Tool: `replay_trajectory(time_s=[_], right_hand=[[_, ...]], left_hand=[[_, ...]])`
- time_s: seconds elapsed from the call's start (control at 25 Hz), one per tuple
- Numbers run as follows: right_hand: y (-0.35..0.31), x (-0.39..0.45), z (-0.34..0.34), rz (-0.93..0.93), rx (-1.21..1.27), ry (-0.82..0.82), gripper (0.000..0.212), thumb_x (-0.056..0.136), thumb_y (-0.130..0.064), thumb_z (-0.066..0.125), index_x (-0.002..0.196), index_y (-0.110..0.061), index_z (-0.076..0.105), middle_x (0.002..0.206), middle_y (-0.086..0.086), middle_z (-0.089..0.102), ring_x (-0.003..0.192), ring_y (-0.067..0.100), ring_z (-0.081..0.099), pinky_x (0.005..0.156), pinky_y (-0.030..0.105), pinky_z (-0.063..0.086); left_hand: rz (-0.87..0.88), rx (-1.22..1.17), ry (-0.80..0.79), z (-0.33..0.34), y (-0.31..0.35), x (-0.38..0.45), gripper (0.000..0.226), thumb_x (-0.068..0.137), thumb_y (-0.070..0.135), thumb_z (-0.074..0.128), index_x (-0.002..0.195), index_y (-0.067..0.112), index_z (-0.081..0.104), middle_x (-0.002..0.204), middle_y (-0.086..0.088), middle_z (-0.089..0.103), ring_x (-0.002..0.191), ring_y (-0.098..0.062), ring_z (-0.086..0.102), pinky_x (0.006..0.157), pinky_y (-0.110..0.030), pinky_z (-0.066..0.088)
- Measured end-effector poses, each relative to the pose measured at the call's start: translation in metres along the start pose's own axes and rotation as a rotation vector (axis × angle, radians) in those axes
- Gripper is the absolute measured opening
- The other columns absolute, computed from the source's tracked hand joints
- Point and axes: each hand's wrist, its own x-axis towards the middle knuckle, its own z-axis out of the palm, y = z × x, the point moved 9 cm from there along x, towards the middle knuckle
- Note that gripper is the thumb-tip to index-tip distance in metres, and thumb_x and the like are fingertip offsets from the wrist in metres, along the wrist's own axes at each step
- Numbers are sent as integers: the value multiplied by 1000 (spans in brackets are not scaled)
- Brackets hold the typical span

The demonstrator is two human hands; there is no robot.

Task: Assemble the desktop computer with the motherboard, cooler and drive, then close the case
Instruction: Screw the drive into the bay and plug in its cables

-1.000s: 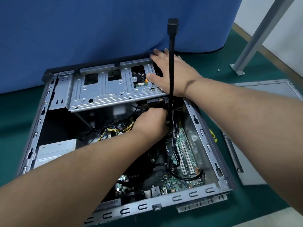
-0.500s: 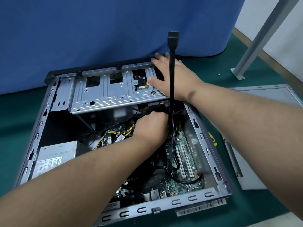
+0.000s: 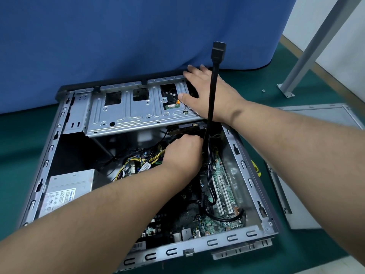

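Observation:
The open grey computer case (image 3: 233, 237) lies on its side on a green mat. The motherboard (image 3: 219, 169) sits in its bottom. My right hand (image 3: 209, 93) lies flat on the right end of the metal drive cage (image 3: 126, 113), fingers spread and reaching its far edge. Below the cage the rear edge of the drive (image 3: 187, 127) shows. My left hand (image 3: 183, 153) is inside the case right below that edge, fingers closed on a black connector. A stiff black cable (image 3: 214, 80) stands upright from the board in front of my right wrist, its plug free at the top.
The power supply (image 3: 65, 190) fills the case's left corner, with yellow and black wires (image 3: 138, 163) beside it. The grey side panel (image 3: 316, 155) lies on the mat to the right. A metal table leg (image 3: 308, 50) and a loose screw (image 3: 263, 90) are at the far right. A blue curtain (image 3: 118, 36) hangs behind.
The whole scene sits a little lower in the frame than before. Both hands stay where they were, the left still under the drive cage and the right on top of it.

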Motion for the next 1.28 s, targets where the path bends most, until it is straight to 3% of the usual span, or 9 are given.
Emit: replay_trajectory(time_s=[0.28,0.48,0.64,0.72,0.84,0.88,1.04,1.2,1.28], right_hand=[[0,1,0,10,-12,-7,73,101,-60,40,161,-22,24,171,-5,11,158,20,3,127,49,10],[-1,-1,-2,23,16,-15,73,101,-59,42,162,-25,22,171,-6,10,158,18,2,128,48,6],[-2,-2,-4,21,29,-16,70,102,-57,44,162,-26,22,171,-6,11,158,19,3,127,49,6],[-3,-3,-5,17,40,-15,70,102,-56,44,161,-27,22,171,-6,12,158,19,3,127,50,6],[-2,-4,-5,12,53,-7,69,101,-56,45,161,-28,23,171,-6,13,158,19,3,127,50,6],[-1,-3,-5,9,57,-3,69,101,-56,45,161,-29,23,171,-6,13,158,19,4,127,51,7],[0,0,-1,0,40,17,72,100,-58,45,161,-27,24,170,-6,16,158,20,6,127,51,12],[4,5,3,24,6,6,75,98,-63,42,161,-26,24,170,-4,15,158,19,5,127,49,8],[5,5,3,28,9,6,75,98,-64,42,161,-27,25,170,-3,15,158,18,4,127,48,7]], left_hand=[[29,-67,-22,1,-1,1,20,86,8,61,76,18,46,63,4,34,80,-41,61,63,-37,41],[-19,-94,-44,2,-5,1,41,86,9,63,63,21,31,63,2,36,79,-42,59,64,-37,40],[-41,-94,-50,-2,-3,2,35,87,9,62,70,21,34,87,-15,64,92,-46,64,67,-37,40],[-46,-75,-47,-3,-2,1,30,88,8,61,73,20,38,95,-18,66,94,-46,65,67,-38,41],[-18,-45,-49,-4,0,0,5,88,10,63,90,13,60,99,-19,68,97,-46,64,72,-41,46],[-13,-29,-48,-3,-1,1,8,88,9,62,96,11,64,97,-18,67,98,-46,64,73,-41,47],[23,34,-51,-2,4,-3,12,90,3,55,94,12,62,80,-12,54,91,-46,64,68,-38,41],[82,103,-62,-1,12,-6,19,88,3,56,81,19,47,91,-15,65,90,-44,65,68,-36,38],[80,93,-46,-2,11,-5,18,88,2,56,83,18,50,92,-16,66,90,-45,64,68,-36,37]])
